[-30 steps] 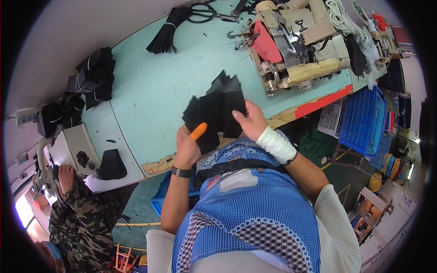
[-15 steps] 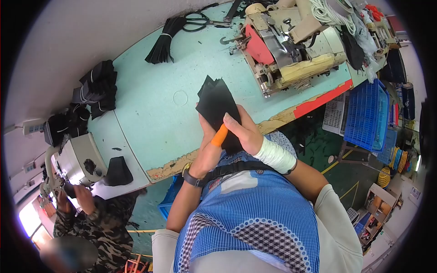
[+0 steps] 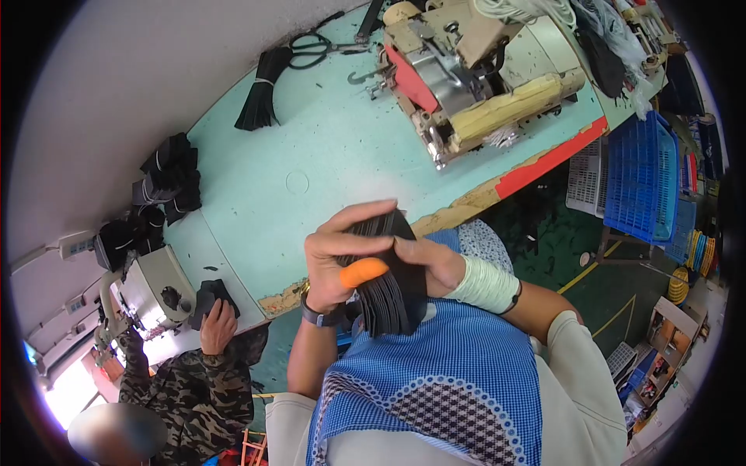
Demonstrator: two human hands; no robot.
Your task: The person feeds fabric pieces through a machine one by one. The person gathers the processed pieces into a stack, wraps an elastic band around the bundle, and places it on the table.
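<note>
A thick stack of thin black pieces [image 3: 386,307] stands on edge between my two hands, close against my apron. My left hand [image 3: 330,256], with an orange cover on its thumb and a watch at the wrist, wraps the stack from the left, its fingers reaching over the top. On the other side my right hand [image 3: 435,264], its wrist bound in white cord or tape, grips the stack with the thumb near the top edge. Some of the right fingers are hidden behind the pieces. The layered edges face me.
A machine [image 3: 474,85] stands on the green table [image 3: 264,217]. A tied black bundle [image 3: 260,89] and scissors [image 3: 315,50] lie at the back; more tied bundles [image 3: 167,175] sit left. A co-worker's hand [image 3: 217,326] touches a black stack [image 3: 208,297]. Blue crates [image 3: 641,186] stand right.
The stack has come nearer my body and turned so its layered edges show. My left fingers have moved over its top. The co-worker's hand has moved from the machine onto a black stack.
</note>
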